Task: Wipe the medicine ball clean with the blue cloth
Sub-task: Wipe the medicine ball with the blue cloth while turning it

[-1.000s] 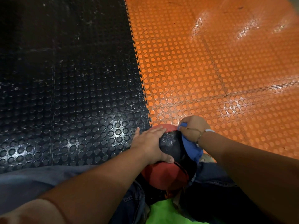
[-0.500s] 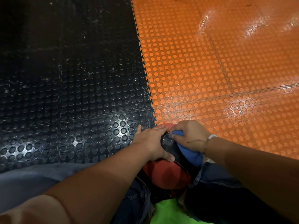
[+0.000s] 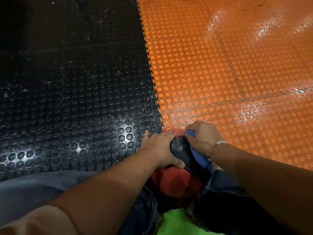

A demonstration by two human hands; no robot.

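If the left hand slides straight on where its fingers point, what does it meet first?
Probably the right hand, gripping the blue cloth on the medicine ball, just beyond the left hand; depth is unclear.

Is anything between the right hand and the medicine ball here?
Yes. In the head view the blue cloth lies between the right hand and the medicine ball, bunched in that hand's grip. The left hand rests bare on the ball.

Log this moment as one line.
step: wiping | left hand: rests flat on medicine ball, steadying | right hand: grips blue cloth against ball
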